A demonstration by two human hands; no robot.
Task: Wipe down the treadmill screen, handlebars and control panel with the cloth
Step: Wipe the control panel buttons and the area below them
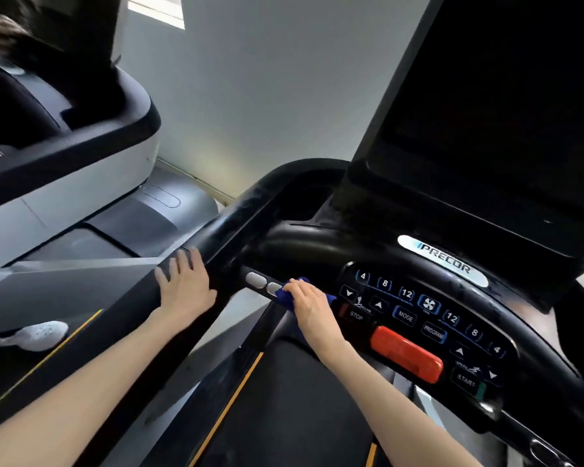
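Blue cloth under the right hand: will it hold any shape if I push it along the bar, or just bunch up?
Probably floppy: the small blue cloth is crumpled under the right hand and drapes over the black handlebar with silver pads. Likely light, as curled fingers alone hold it. It may skid on the glossy bar, so press firmly.

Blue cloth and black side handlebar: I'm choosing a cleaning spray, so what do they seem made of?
The blue cloth bunched under the right hand looks like soft fabric, maybe microfibre: it crumples in matte folds. The black side handlebar looks like moulded plastic or a rubbery coating: smooth, with soft highlights.
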